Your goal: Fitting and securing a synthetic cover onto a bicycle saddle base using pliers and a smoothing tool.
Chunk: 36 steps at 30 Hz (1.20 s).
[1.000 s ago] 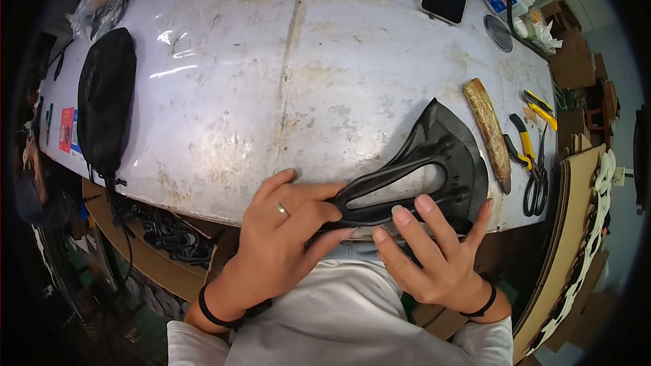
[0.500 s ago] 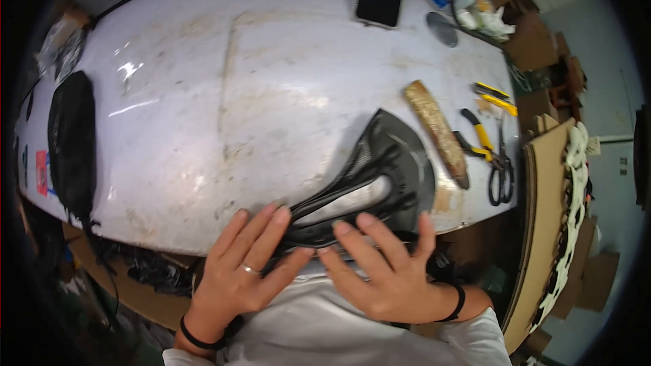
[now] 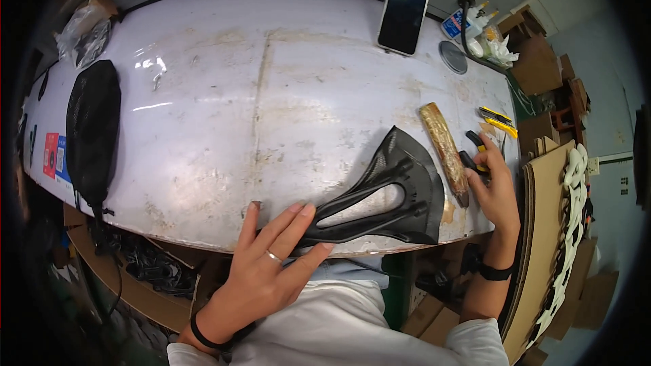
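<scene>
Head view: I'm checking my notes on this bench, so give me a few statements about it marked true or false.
1. The left hand presses on the narrow end of the black saddle shell. True.
2. The right hand rests on the shell too. False: it is off to the right, at the black-handled tool.
3. The phone lies at the far edge of the table. True.
4. The black bag lies right of the shell. False: it is at the table's left end.

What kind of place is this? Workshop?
Likely a small craft or assembly workshop: a worn, stained white workbench, hand tools such as yellow-handled cutters, stacked cardboard, and a black moulded saddle-shaped shell under the left hand.
</scene>
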Motion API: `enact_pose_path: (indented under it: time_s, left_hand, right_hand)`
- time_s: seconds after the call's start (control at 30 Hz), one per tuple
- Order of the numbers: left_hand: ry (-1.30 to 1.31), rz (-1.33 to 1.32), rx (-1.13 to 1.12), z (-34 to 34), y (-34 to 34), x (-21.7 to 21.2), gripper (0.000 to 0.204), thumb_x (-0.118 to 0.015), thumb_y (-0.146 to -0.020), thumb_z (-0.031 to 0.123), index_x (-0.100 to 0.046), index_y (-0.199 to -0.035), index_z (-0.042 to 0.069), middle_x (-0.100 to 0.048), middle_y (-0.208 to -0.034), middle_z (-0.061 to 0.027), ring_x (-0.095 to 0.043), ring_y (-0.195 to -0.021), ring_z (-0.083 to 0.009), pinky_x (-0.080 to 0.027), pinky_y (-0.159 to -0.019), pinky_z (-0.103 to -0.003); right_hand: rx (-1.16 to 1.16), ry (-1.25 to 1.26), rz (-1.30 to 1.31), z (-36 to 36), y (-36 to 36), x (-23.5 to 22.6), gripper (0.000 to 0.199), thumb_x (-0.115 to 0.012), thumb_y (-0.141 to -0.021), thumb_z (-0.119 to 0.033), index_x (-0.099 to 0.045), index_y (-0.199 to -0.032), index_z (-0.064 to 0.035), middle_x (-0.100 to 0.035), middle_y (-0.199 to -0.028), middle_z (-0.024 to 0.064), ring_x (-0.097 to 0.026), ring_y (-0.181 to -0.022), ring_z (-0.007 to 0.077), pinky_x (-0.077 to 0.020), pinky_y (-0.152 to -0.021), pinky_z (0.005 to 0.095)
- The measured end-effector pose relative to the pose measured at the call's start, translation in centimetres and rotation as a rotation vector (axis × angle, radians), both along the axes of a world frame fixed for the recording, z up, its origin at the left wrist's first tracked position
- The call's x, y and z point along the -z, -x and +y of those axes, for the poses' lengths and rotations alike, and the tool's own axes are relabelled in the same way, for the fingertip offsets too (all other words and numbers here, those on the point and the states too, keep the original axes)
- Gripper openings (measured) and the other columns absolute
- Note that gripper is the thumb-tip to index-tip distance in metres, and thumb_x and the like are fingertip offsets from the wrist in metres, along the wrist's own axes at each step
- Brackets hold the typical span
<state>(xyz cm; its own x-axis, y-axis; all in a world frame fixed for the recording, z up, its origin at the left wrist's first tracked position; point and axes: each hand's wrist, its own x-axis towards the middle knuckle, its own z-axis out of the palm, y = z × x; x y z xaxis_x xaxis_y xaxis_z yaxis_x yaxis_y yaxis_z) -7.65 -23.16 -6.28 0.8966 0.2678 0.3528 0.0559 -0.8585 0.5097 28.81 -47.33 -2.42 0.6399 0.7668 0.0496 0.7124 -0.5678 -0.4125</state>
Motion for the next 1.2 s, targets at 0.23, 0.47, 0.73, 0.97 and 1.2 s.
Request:
enact_pose_path:
  time_s: [0.23,0.47,0.73,0.97,1.2]
  left_hand:
    - [0.023,-0.047,0.01,0.4,0.3,0.4,0.031,-0.077,-0.088,0.009,-0.082,-0.118,0.015,-0.063,-0.156,-0.0212,-0.068,-0.136,-0.0355,-0.043,-0.113,-0.072]
    - [0.012,-0.077,0.014,0.4,0.3,0.8,0.028,-0.077,-0.089,0.01,-0.081,-0.117,0.015,-0.063,-0.156,-0.0203,-0.068,-0.136,-0.0349,-0.044,-0.112,-0.071]
    - [0.009,-0.117,-0.024,-0.1,0.2,1.5,0.023,-0.082,-0.089,0.012,-0.08,-0.111,0.017,-0.069,-0.147,-0.0201,-0.071,-0.132,-0.0354,-0.041,-0.118,-0.068]
    - [-0.015,-0.158,-0.046,-0.1,0.2,1.8,0.018,-0.083,-0.09,0.017,-0.08,-0.108,0.017,-0.07,-0.146,-0.0191,-0.071,-0.132,-0.0334,-0.044,-0.118,-0.063]
    - [0.024,-0.148,-0.009,0.1,0.3,1.7,0.024,-0.084,-0.089,0.022,-0.08,-0.112,0.017,-0.065,-0.151,-0.0209,-0.069,-0.134,-0.0361,-0.044,-0.116,-0.06]
  right_hand:
    - [0.167,-0.908,-0.092,-0.6,0.1,0.4,0.043,-0.073,-0.098,0.003,-0.058,-0.138,-0.0007,-0.065,-0.143,0.0179,-0.066,-0.121,0.0273,-0.0591,-0.093,0.046]
    - [-0.113,-1.553,0.811,9.4,13.8,-4.0,0.035,-0.056,-0.111,-0.031,-0.056,-0.128,-0.0008,-0.052,-0.115,0.0102,-0.049,-0.084,0.017,-0.0421,-0.056,0.0295]
    - [0.103,-1.273,1.141,15.1,18.1,-2.2,0.065,-0.037,-0.118,-0.051,-0.051,-0.156,0.0001,-0.063,-0.12,0.0089,-0.053,-0.085,0.0168,-0.0455,-0.063,0.0316]
    - [0.199,-1.13,1.172,16.3,18.1,-2.2,0.06,-0.037,-0.118,-0.049,-0.055,-0.152,-0.0017,-0.059,-0.109,0.006,-0.05,-0.082,0.0155,-0.0445,-0.061,0.031]
    - [0.187,-1.234,1.146,15.4,16.9,-2.1,0.044,-0.038,-0.119,-0.047,-0.059,-0.13,-0.0096,-0.054,-0.095,0.0042,-0.049,-0.074,0.0146,-0.0447,-0.058,0.0303]
